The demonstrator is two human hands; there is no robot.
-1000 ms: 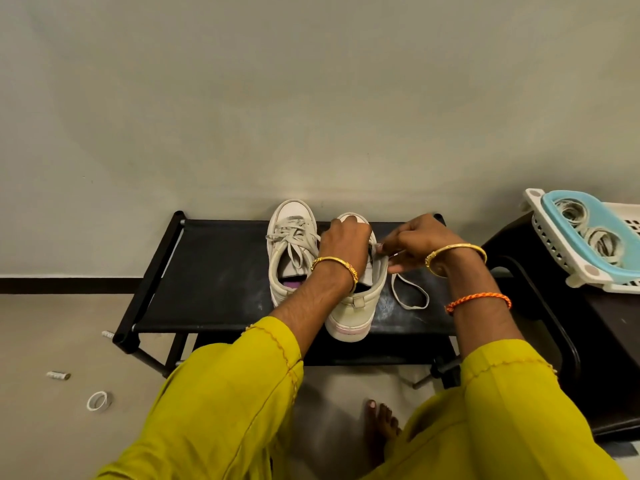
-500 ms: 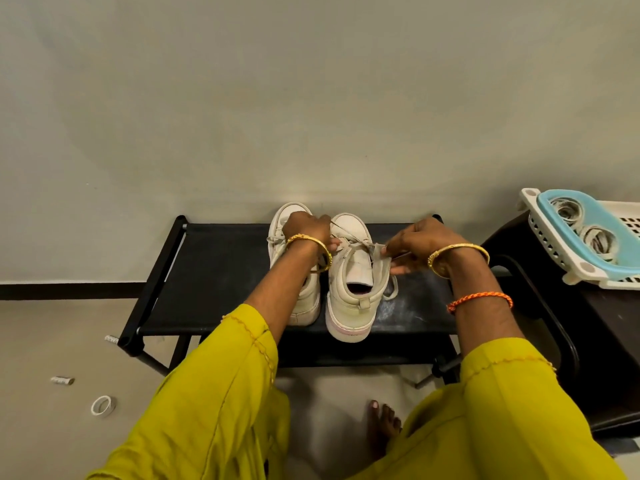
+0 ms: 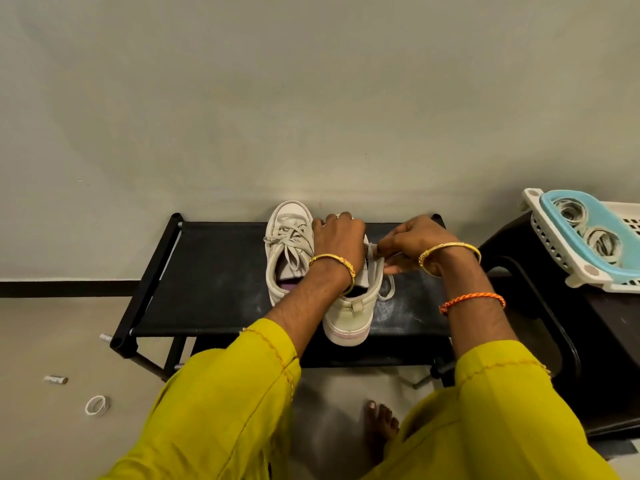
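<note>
Off-white leather sneaker (image 3: 349, 317), the work in hand, stands heel toward me on a black fabric-topped shoe rack (image 3: 214, 271), just off the centre of my view toward 5 o'clock. My operator's left hand (image 3: 337, 239) lies over its forefoot. The fingers curl down past the knuckles and out of sight, so I cannot tell what they grasp. At 3 o'clock of the shoe, the right hand (image 3: 412, 239) pinches the flat lace (image 3: 388, 292) between thumb and forefinger at the eyelet edge. A slack loop of it trails onto the rack beside the shoe.

A second sneaker (image 3: 287, 237), laced, stands touching the first at its 9 o'clock, toe to the wall. Gold bangles ring both wrists, an orange braided cord the right forearm, and yellow sleeves cover both arms.

At 3 o'clock of the rack a dark stool (image 3: 540, 306) carries a white slatted basket (image 3: 550, 244) with a blue tray (image 3: 597, 233) holding coiled bands. On the floor at 8 o'clock lie a tape ring (image 3: 97, 406) and a small cylinder (image 3: 55, 379).
</note>
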